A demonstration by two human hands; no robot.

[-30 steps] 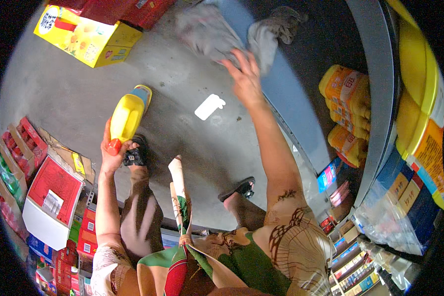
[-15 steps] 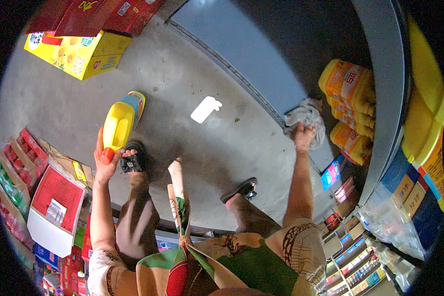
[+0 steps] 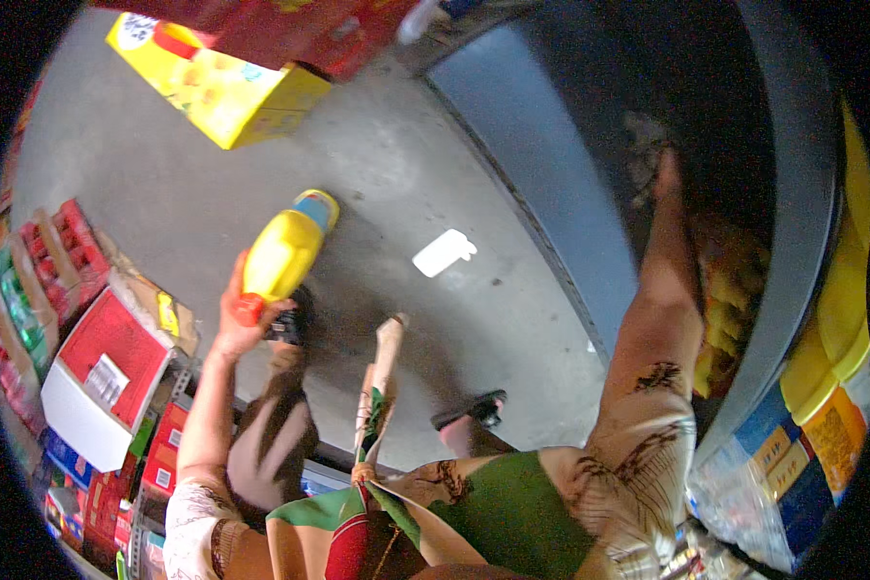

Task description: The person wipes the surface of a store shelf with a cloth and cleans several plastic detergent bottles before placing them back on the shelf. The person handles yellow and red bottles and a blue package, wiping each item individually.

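Note:
My left hand [image 3: 230,324] is closed around a yellow bottle [image 3: 285,253] near its red cap, with the bottle tilted and its base pointing up and away to the right. My right arm reaches deep into the shadow over a blue-grey shelf board [image 3: 541,174]. There my right hand [image 3: 667,176] is closed on a grey cloth [image 3: 645,145], blurred and dim against the dark surface. Beside that forearm, several yellow-orange packs [image 3: 730,300] stand on the shelf, partly hidden by my arm.
A yellow carton [image 3: 251,101] stands on the floor at the far left, by red boxes [image 3: 290,34]. A bright white flat shape [image 3: 444,253] shows on the floor. On the left are a red-and-white box [image 3: 106,372] and trays of packaged goods [image 3: 58,256]. A curved grey edge [image 3: 807,193] bounds the shelf.
My right hand has moved with the cloth from the shelf's front edge farther back into the dark interior. The whole view has shifted; the left hand still holds the bottle.

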